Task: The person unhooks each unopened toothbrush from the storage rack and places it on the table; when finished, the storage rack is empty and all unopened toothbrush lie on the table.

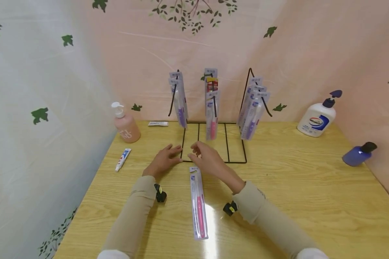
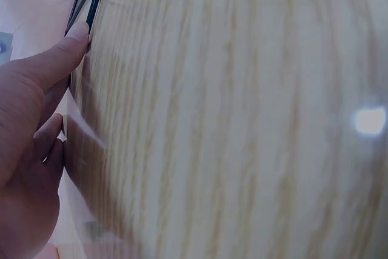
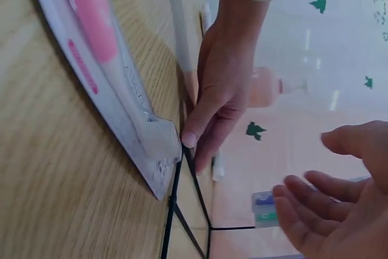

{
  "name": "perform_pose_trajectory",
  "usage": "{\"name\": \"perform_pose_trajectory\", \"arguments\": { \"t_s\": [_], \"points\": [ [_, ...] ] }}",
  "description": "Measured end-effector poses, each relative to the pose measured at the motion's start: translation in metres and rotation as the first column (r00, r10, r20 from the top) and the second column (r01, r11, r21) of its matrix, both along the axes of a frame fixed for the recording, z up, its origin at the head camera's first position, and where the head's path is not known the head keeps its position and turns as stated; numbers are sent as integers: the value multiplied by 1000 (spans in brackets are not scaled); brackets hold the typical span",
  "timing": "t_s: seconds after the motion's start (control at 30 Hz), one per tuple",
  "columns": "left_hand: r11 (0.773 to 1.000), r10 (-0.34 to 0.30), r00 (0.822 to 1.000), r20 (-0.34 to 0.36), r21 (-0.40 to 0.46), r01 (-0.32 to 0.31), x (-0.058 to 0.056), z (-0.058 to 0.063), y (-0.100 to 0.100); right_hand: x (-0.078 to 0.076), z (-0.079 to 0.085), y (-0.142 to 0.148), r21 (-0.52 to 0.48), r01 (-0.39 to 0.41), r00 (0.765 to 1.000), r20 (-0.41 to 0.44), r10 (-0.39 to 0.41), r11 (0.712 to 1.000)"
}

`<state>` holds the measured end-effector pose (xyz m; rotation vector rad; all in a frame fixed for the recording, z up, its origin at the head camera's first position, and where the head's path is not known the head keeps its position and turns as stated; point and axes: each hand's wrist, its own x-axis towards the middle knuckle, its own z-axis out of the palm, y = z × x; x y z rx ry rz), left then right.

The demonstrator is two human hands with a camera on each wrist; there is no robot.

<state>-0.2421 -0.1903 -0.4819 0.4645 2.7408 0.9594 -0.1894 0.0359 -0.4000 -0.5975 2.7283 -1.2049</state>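
A black wire display rack (image 1: pixel 236 162) stands on the table, with packaged toothbrushes (image 1: pixel 213 118) hanging from its hooks. My left hand (image 1: pixel 163 160) touches the front left corner of the rack's base, its fingers fairly straight and the thumb tip on the wire. Over the front of the base hovers my right hand (image 1: pixel 209 160), fingers loosely bent and apart, holding nothing in the right wrist view. Below it, a pink toothbrush in a clear blister pack (image 1: pixel 199 205) lies on the table, its head end near the rack's front wire.
A pink pump bottle (image 1: pixel 127 127) and two small toothpaste tubes, one in front (image 1: pixel 123 159) and one behind (image 1: pixel 158 123), are on the left. At the right are a white pump bottle (image 1: pixel 317 119) and a blue bottle with a black cap (image 1: pixel 356 155). Leaf-patterned cloth hangs behind.
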Motion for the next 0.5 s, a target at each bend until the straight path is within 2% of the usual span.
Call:
{"name": "perform_pose_trajectory", "arguments": {
  "t_s": [0.2, 0.33, 0.5],
  "points": [
    [1000, -3, 1000, -11, 16, 4, -1, 0, 0, -33, -3, -30, -181, 47, 996, -64, -59, 982],
    [1000, -22, 1000, -10, 21, 22, -1, -1, 0, -53, -1, -44, -252, 121, 977, -141, -160, 960],
    [999, -28, 999, -22, 19, 29, 0, 0, -1, -78, 2, -59, -328, 202, 950, -165, -267, 923]
  ]
}}
